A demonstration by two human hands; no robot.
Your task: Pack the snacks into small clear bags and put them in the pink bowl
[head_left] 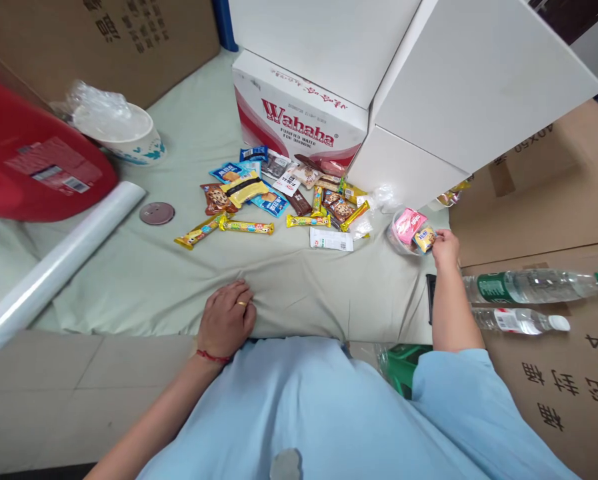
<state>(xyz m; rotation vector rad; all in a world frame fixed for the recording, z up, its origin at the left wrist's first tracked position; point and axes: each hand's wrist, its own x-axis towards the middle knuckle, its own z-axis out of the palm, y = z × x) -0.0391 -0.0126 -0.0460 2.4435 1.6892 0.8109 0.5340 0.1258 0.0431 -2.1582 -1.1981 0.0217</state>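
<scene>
My right hand (447,249) is at the right side of a clear plastic tub (395,241), its fingers closed on a small yellow snack packet (424,239) at the rim. A pink snack packet (409,225) lies in the tub beside it. My left hand (227,311) rests on the front edge of the cloth-covered table (289,273), fingers loosely curled, with nothing visible in it. Beyond it lies a pile of wrapped snacks, with a yellow biscuit packet (242,189), a blue packet (270,201) and yellow stick packets (247,227) among them.
A Wahaba-style water carton (299,110) stands behind the snacks, beside white panels (419,87). At left are a red jug (43,153), a paper tub (133,137), a plastic roll (63,263) and a round brown lid (157,213). Bottles (533,287) lie at right by cardboard.
</scene>
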